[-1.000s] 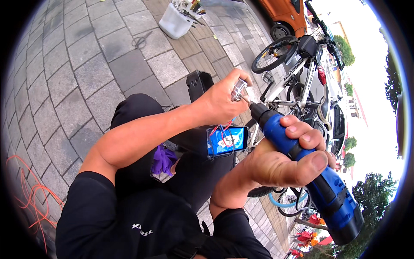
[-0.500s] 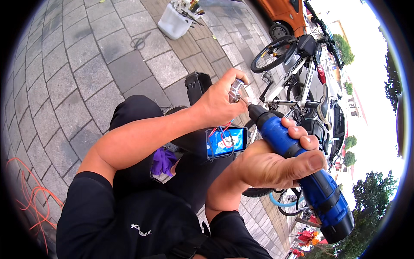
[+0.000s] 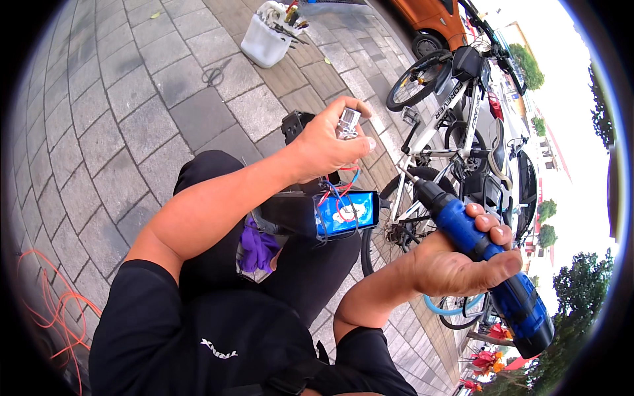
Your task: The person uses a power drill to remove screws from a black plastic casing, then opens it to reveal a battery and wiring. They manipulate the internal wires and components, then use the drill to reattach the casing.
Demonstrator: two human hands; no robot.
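My left hand (image 3: 323, 146) is closed on a small shiny silver metal part (image 3: 349, 123), pinched between thumb and fingers. Wrapped round a blue and black powered screwdriver (image 3: 462, 223) is my right hand (image 3: 456, 264). The screwdriver's bit points up and left, apart from the metal part. Just below my left hand, a long black case (image 3: 287, 210) lies at my knees, its blue-faced end (image 3: 353, 211) towards the right. Loose red, blue and black wires (image 3: 337, 191) come out at that end. My left forearm hides part of the case.
A white plastic tub (image 3: 265, 41) of hand tools stands on the paving ahead, near scissors (image 3: 212, 76). A white bicycle (image 3: 449, 109) is parked at the right, with an orange car (image 3: 432, 20) beyond. A purple glove (image 3: 256, 249) lies between my legs; orange cord (image 3: 63, 303) coils at the left.
The screwdriver has moved right and down, and its bit has come away from the metal part. My left hand has shifted slightly left, still pinching the part.
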